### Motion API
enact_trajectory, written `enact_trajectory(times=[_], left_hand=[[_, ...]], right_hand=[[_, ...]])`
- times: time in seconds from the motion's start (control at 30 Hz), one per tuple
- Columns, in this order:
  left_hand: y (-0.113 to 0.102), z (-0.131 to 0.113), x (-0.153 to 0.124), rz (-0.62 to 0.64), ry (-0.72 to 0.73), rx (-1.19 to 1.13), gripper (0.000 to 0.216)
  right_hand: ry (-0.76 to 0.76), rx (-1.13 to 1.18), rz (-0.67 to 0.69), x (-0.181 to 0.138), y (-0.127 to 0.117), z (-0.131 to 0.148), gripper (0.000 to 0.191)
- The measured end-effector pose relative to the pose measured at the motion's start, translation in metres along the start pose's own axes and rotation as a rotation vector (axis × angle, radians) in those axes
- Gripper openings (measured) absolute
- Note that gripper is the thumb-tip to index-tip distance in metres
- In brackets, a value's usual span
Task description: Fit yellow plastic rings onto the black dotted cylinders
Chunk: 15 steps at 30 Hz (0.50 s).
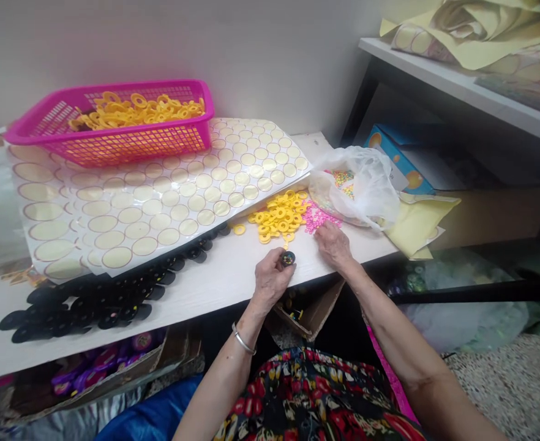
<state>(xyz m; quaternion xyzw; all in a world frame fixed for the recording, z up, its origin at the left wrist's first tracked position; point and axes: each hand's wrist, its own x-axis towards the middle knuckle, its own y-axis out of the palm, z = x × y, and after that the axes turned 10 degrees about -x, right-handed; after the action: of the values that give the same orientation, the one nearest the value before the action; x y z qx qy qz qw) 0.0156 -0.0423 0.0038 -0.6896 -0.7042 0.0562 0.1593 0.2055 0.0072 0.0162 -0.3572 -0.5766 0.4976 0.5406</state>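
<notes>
My left hand pinches a small black round disc with coloured bits in it, just above the white table's front edge. My right hand rests fingers-down at the edge of a small pile of pink pieces, its fingertips curled onto them. A pile of yellow rings lies just beyond both hands. Whether the right fingers hold a piece is hidden.
A sheet of round stickers covers the table's middle, with black discs spread under its near edge. A pink basket of yellow rings stands at the back left. A plastic bag of beads lies right. A cardboard box sits under the table.
</notes>
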Motion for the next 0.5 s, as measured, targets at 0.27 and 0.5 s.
enact_trajectory(times=[0.27,0.5], left_hand=[[0.001,0.000,-0.001,-0.015,0.022,0.001,0.027],[0.001,0.002,-0.001,-0.006,0.006,-0.008,0.031]], right_hand=[[-0.070,0.128,-0.017,-0.003,-0.006,-0.005,0.020],[0.072,0.348,0.159,-0.015,-0.021,0.007,0.018]])
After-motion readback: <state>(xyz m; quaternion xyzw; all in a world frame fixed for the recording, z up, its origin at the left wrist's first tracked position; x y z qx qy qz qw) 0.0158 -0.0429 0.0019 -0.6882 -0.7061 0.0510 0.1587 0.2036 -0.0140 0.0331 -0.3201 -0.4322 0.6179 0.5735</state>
